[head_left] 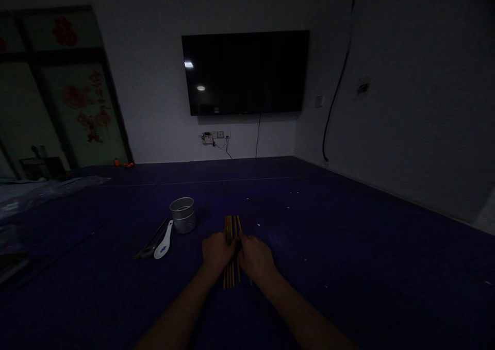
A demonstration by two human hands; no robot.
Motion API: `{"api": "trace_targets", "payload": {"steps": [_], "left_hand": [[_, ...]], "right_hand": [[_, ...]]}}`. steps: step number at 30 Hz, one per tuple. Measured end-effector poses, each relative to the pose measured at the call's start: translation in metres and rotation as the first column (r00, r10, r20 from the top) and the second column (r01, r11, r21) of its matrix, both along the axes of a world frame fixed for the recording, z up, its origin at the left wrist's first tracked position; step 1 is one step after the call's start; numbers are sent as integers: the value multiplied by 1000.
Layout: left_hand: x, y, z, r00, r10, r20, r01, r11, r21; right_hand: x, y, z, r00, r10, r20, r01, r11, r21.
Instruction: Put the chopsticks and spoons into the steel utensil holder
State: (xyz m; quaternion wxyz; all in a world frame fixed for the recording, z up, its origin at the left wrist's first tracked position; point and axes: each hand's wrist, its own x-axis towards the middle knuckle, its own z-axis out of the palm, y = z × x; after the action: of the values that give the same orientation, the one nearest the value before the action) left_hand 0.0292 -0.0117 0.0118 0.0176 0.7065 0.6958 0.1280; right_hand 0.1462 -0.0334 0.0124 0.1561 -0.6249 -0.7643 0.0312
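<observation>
A: Where are the sticks [228, 278] placed?

B: They are laid side by side on the purple floor [309, 257], to the right of the metal cup [184, 222] and nearer the viewer. The left hand [216, 249] and right hand [258, 257] are brought close together over them, touching them; how tightly they are gripped cannot be told, as the fingers are partly hidden.

A: How is this best handled?

B: Light, even pressure is probably called for, with the sticks kept flat and parallel. If they are pressed too hard, they may be rolled or crossed.

A: Can any writing be read?

B: None for certain. Red lettering [93, 128] is seen on the door well beyond the cup, to its left, but it is blurred. No brand can be made out on the television [247, 74] beyond the cup. A blue mark is borne by the white spoon [164, 243] just left of the cup.
</observation>
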Motion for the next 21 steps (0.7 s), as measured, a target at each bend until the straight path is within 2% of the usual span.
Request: {"api": "trace_targets", "payload": {"steps": [8, 16, 21], "left_hand": [[0, -2, 4, 1000, -18, 10, 18, 999, -30], [0, 0, 1, 1000, -13, -4, 13, 1000, -14], [0, 0, 1, 1000, -21, -4, 21, 1000, -19]], "right_hand": [[0, 5, -2, 996, 83, -39, -85, 996, -39], [-1, 4, -1, 940, 124, -317, -130, 991, 0], [-2, 2, -3, 912, 129, -390, -142, 990, -5]]}}
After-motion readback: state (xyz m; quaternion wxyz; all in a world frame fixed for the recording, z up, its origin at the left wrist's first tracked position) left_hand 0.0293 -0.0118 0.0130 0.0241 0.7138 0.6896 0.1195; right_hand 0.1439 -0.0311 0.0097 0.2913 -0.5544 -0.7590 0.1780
